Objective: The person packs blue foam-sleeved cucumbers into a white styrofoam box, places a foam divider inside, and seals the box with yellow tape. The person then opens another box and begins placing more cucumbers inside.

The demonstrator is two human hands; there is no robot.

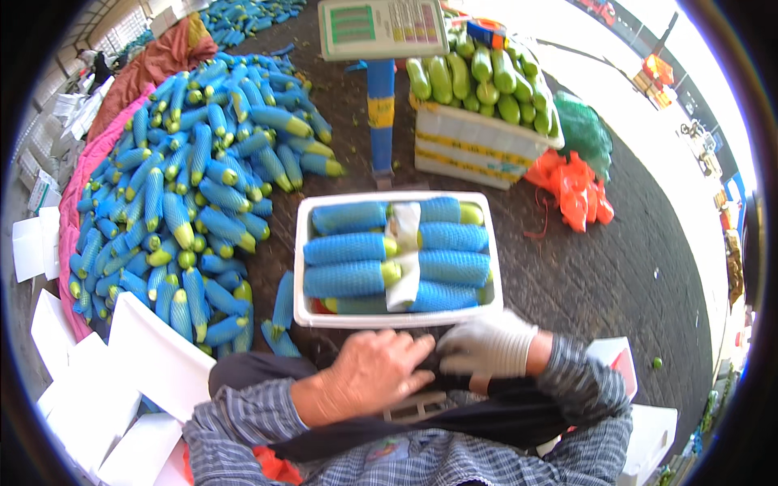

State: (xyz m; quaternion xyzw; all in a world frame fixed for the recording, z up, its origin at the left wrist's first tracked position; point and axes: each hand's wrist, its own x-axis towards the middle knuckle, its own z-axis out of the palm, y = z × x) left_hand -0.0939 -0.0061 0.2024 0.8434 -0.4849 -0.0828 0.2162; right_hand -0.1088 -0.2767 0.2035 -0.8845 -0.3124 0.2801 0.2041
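A white foam box (398,322) stands in front of me, holding two columns of green squashes in blue foam-net sleeves (349,248). Between the columns runs a white paper strip (403,282), creased and covering some of the squash ends. My left hand (380,372) is bare and hovers just below the box's near rim, its thumb and fingers apart and nothing visible in it. Close by on the right, my right hand (486,345) wears a white knit glove. It is near the box's near right corner; its fingers are blurred, and whether they hold something is unclear.
A large heap of sleeved squashes (200,164) fills the left. Behind the box rises a scale display (383,30) on a blue post (381,121). At right stand a foam box (462,143) piled with bare squashes and red plastic bags (577,191). White foam pieces (152,352) lie lower left.
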